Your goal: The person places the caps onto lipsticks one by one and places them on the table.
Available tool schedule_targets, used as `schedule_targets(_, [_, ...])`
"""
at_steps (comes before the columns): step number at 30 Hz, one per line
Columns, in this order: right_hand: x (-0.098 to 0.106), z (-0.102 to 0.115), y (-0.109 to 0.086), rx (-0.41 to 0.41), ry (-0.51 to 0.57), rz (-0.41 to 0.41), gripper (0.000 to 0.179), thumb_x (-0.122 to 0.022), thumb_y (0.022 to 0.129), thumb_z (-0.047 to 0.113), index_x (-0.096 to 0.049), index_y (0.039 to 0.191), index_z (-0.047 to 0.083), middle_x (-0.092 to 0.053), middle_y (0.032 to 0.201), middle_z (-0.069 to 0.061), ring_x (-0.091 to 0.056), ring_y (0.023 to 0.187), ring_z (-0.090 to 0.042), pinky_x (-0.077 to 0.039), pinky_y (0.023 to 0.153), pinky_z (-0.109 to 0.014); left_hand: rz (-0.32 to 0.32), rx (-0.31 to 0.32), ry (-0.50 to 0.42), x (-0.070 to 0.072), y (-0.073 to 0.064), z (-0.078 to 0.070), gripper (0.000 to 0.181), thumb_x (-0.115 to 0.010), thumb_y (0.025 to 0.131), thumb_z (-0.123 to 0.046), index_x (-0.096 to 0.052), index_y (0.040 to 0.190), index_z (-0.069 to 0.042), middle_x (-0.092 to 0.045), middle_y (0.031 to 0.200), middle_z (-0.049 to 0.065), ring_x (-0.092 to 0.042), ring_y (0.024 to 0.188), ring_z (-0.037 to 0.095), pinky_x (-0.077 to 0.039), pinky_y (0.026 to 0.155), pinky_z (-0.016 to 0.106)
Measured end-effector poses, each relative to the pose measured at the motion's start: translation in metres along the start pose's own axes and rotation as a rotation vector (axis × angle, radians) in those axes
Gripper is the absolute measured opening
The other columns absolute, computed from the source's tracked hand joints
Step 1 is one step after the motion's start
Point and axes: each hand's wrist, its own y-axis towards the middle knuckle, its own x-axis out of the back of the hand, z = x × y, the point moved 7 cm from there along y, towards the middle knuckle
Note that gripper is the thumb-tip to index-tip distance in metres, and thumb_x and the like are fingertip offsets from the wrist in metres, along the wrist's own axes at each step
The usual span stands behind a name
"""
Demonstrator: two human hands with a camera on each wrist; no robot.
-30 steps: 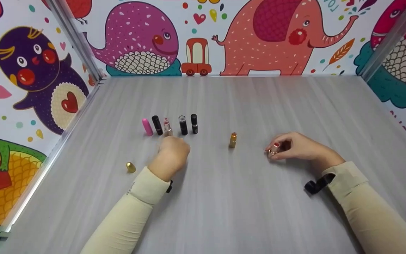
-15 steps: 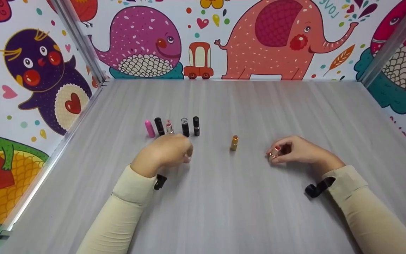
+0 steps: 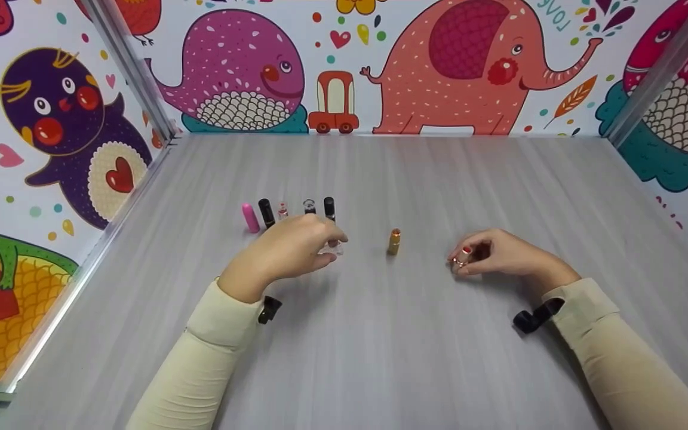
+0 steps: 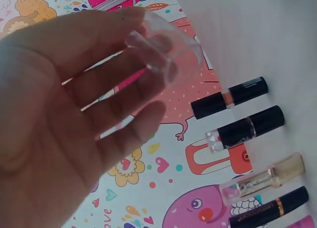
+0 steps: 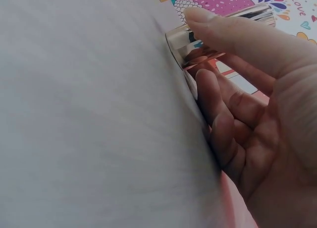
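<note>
My left hand (image 3: 287, 246) pinches a clear see-through cap (image 4: 184, 59) between thumb and forefinger, raised over the table in front of the row of lipsticks. In the left wrist view its other fingers extend loosely. My right hand (image 3: 499, 254) grips a shiny rose-gold lipstick (image 3: 463, 257) with a red tip, holding it upright at the table surface. The right wrist view shows thumb and fingers around its metallic base (image 5: 179, 42), the lower fingers curled against the table. A gold lipstick (image 3: 394, 242) stands alone between the hands.
Behind my left hand stand a pink lipstick (image 3: 250, 218), a black one (image 3: 266, 213), a clear-topped one (image 4: 262, 179), a black one with a see-through top (image 4: 247, 130) and another black one (image 4: 230, 97). Printed panels (image 3: 344, 60) border the grey table (image 3: 409, 346).
My left hand has turned from the row so its fingers point right, and the clear cap now shows in it. The small gold cap is now hidden behind the left arm. The right hand stays put.
</note>
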Motion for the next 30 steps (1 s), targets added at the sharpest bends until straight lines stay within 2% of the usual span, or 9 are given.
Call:
schedule_targets(11, [0.002, 0.001, 0.0, -0.01, -0.027, -0.01, 0.024, -0.085, 0.092, 0.009, -0.08, 0.116, 0.006, -0.075, 0.101, -0.009, -0.062, 0.083, -0.003, -0.051, 0.071, -0.018, -0.025, -0.003, -0.053, 0.01, -0.005, -0.002, 0.026, -0.084, 0.092, -0.009, -0.081, 0.118, -0.007, -0.076, 0.113, 0.009, -0.074, 0.107, 0.024, -0.06, 0.096, 0.037])
schedule_targets(20, [0.002, 0.0, -0.002, -0.03, -0.054, -0.017, 0.024, -0.085, 0.092, 0.013, -0.081, 0.116, 0.01, -0.076, 0.102, -0.007, -0.062, 0.084, -0.006, -0.051, 0.072, -0.019, -0.108, -0.046, -0.045, 0.024, -0.009, -0.002, 0.02, -0.087, 0.09, -0.009, -0.08, 0.109, -0.005, -0.079, 0.106, 0.009, -0.075, 0.096, 0.024, -0.062, 0.088, 0.038])
schedule_targets(30, [0.006, 0.001, -0.003, -0.069, -0.064, -0.063, 0.018, -0.086, 0.092, 0.018, -0.082, 0.108, 0.012, -0.076, 0.096, -0.001, -0.064, 0.083, -0.006, -0.053, 0.074, -0.02, -0.122, -0.044, -0.049, 0.026, -0.011, 0.002, 0.017, -0.084, 0.092, -0.005, -0.078, 0.108, -0.005, -0.078, 0.104, 0.009, -0.075, 0.091, 0.022, -0.063, 0.084, 0.037])
